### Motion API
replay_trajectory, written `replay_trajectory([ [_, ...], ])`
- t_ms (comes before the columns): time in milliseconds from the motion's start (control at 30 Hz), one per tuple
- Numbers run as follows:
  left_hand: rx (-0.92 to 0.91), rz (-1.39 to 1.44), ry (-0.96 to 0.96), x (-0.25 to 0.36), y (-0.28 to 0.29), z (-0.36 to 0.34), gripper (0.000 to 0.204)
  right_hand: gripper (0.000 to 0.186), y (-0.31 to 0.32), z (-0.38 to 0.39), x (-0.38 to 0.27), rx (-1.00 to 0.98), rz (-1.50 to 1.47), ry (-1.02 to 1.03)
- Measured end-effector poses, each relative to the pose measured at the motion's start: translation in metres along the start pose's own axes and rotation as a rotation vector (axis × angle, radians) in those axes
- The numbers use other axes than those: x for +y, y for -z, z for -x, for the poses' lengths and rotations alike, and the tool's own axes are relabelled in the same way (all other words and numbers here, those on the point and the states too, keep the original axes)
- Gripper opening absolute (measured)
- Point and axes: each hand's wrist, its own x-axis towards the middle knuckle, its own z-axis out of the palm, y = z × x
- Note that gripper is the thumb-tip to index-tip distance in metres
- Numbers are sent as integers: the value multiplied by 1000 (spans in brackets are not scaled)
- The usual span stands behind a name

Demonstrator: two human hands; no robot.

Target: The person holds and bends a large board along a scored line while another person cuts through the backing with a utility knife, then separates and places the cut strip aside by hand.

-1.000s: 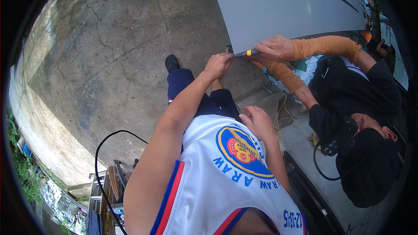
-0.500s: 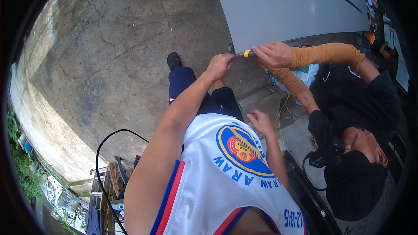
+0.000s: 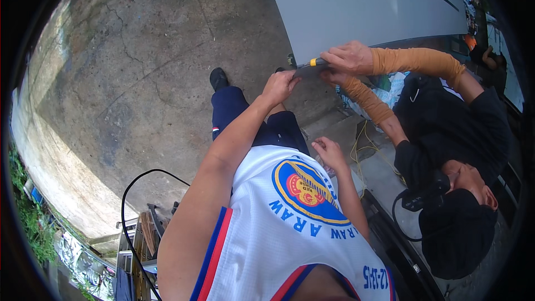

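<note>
My left hand is stretched out in front of me, its fingers closed on the near end of a dark grey, flat, strip-like piece. At the other end of this piece is a dark tool with a yellow band, held by a co-worker's hand. Whether the piece and the tool are one object I cannot tell. Just below, the co-worker's other hand reaches in, its fingers partly hidden. Beside my waist hangs my right hand, with loosely bent fingers and nothing visible in them.
The co-worker, in black with tan arm sleeves, stands close on my right. A large pale grey panel lies ahead. Yellow cord trails on the ground at right. A ladder and a black cable are at lower left, on concrete.
The dark flat piece now shows its broader side between the hands. The co-worker's upper hand has moved slightly toward me and up, and the lower one shows more. My hands stay nearly still.
</note>
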Motion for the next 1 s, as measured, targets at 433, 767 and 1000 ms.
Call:
replay_trajectory([
  [433, 53, -88, -50, -4, -1, -2, 15, 37, 2, -28, -34, 92, -47, 98],
  [767, 24, -93, -14, -10, -3, -2, 15, 38, -9, -25, -7, 88, -25, 99],
  [1000, -2, -55, 34, -4, -3, -1, 17, 38, -10, -24, -5, 62, 1, 60],
])
